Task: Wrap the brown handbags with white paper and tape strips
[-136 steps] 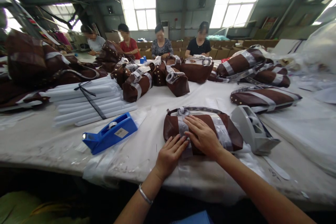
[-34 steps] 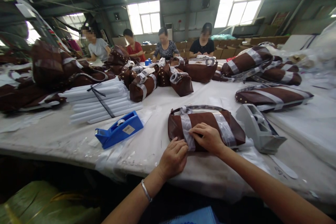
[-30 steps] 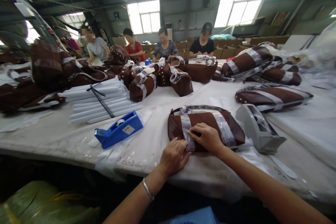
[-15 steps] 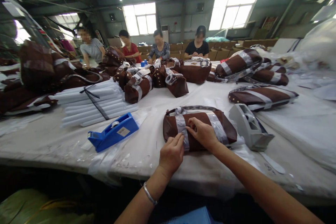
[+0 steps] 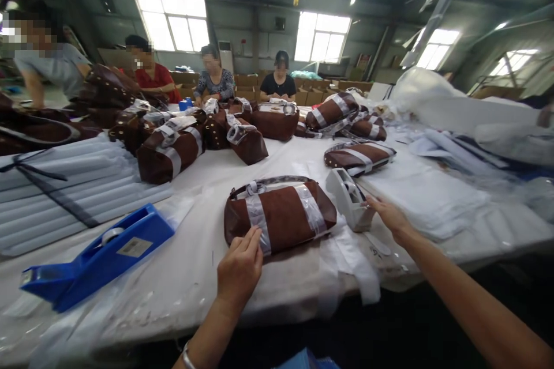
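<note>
A brown handbag [image 5: 283, 213] lies in front of me, two bands of clear plastic wrap around its body and its handle at the far side. My left hand [image 5: 240, 259] has its fingers drawn together, with the tips pressed on the left plastic wrap band [image 5: 258, 222] at the bag's near edge. To the right of the bag stands a grey tape dispenser [image 5: 346, 199]. My right hand [image 5: 387, 216] is at that dispenser's near right end, thumb and fingers closed there; whatever they pinch is too small to make out.
A blue tape dispenser [image 5: 104, 253] stands at the left, before a tied stack of white rolls [image 5: 64, 184]. More brown handbags [image 5: 173, 150] are heaped farther back. White sheets [image 5: 437, 202] lie to the right. Several people [image 5: 277, 83] work across the table.
My right hand has left the handbag's plastic wrap and moved right to the grey tape dispenser. My left hand stays on the bag. The view has swung to the right.
</note>
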Available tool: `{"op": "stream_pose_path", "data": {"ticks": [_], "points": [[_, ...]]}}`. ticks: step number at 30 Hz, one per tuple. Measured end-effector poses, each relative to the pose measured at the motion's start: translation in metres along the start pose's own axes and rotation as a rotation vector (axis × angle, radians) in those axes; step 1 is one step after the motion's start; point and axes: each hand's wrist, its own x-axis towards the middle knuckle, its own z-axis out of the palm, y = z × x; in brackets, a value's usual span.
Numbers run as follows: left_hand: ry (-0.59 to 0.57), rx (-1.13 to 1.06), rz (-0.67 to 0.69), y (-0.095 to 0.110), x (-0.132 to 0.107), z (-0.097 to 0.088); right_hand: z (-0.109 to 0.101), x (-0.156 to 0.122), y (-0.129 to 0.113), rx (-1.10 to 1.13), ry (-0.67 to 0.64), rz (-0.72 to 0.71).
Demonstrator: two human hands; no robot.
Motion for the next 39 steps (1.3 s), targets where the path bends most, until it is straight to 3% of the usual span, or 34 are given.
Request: {"op": "stream_pose_path", "data": {"ticks": [3,6,13,18,22,28,33,35,39], "points": [[0.020,0.006,0.014,0.000,0.000,-0.001,0.012,0.003,-0.005,0.167,-0.084,0.113],[0.039,-0.012,0.017,0.001,0.001,-0.003,0.012,0.002,-0.017,0.306,-0.080,0.159],[0.043,-0.016,0.018,0.000,0.001,-0.002,-0.011,-0.043,-0.036,0.673,0.116,0.014],[0.012,0.001,0.008,-0.001,-0.001,-0.002,-0.012,-0.079,-0.007,0.751,0.039,0.189],[0.018,0.000,0.015,-0.001,-0.001,-0.002,-0.002,-0.089,0.026,0.760,-0.013,0.261],[0.030,0.010,0.028,-0.001,0.001,-0.002,0.003,-0.066,0.047,0.211,0.056,0.020],[-0.011,0.022,0.014,-0.001,-0.001,-0.004,-0.030,-0.051,0.051,-0.017,0.094,-0.136],[-0.072,0.034,-0.009,0.000,-0.001,-0.006,-0.051,-0.055,0.051,-0.196,0.059,-0.331],[-0.144,0.028,-0.063,0.001,0.001,-0.010,-0.091,-0.069,0.031,-0.673,-0.062,-1.007]]}}
